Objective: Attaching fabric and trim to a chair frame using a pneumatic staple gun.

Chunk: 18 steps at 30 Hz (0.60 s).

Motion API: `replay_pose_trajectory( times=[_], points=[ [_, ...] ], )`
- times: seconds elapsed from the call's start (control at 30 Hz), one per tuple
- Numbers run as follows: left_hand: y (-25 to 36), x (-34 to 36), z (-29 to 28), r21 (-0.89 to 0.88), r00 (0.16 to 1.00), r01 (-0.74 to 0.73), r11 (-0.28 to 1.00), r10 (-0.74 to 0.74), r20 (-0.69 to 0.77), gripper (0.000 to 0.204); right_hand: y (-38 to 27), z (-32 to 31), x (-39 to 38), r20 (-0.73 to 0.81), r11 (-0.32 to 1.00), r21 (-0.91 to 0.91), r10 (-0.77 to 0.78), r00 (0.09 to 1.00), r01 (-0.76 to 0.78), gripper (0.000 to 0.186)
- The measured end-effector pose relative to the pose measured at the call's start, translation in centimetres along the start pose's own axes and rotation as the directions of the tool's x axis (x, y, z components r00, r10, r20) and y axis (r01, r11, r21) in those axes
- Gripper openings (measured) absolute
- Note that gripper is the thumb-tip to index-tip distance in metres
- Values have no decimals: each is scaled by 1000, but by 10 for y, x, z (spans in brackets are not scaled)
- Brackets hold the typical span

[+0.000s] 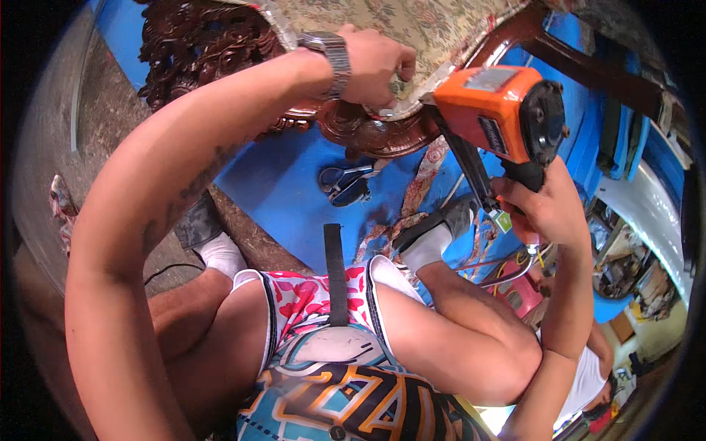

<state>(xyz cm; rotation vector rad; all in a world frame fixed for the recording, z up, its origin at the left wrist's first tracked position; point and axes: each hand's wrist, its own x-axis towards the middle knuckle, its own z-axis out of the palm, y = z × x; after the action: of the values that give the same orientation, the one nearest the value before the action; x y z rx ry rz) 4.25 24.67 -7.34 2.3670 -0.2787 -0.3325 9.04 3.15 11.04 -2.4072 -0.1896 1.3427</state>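
An orange and black pneumatic staple gun [482, 110] is held in my right hand [544, 206], fingers wrapped round its black handle. Its nose sits against the pale trimmed edge of floral upholstery [412, 26] on a carved, glossy dark-wood furniture frame [371, 132]. Just left of the nose, my left hand [371, 67], with a metal watch at the wrist, has curled fingers pinched on that fabric edge; what lies under the fingertips is partly hidden. An air hose fitting [531, 253] hangs below the gun.
Scissors [334, 176] and patterned fabric strips [423, 176] lie on a blue sheet [265, 206] between my feet. A black cable [169, 268] runs at left. At lower right is another person [592, 375] in white, beside blue stacked panels and assorted clutter [625, 272].
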Motion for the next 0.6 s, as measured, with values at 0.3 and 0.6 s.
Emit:
replay_pose_trajectory(
  times=[0.3, 0.6],
  points=[
    [-48, 1, -9, -416, 980, 60, 907, 27, 199, 44, -23, 28, 7, 65, 989, -87, 124, 990, -118, 26],
    [-73, 21, -7, -670, 872, 269, 692, 121, 475, 40, -11, 47, 8, 9, 888, -345, -322, 947, 305, 23]
  ],
)
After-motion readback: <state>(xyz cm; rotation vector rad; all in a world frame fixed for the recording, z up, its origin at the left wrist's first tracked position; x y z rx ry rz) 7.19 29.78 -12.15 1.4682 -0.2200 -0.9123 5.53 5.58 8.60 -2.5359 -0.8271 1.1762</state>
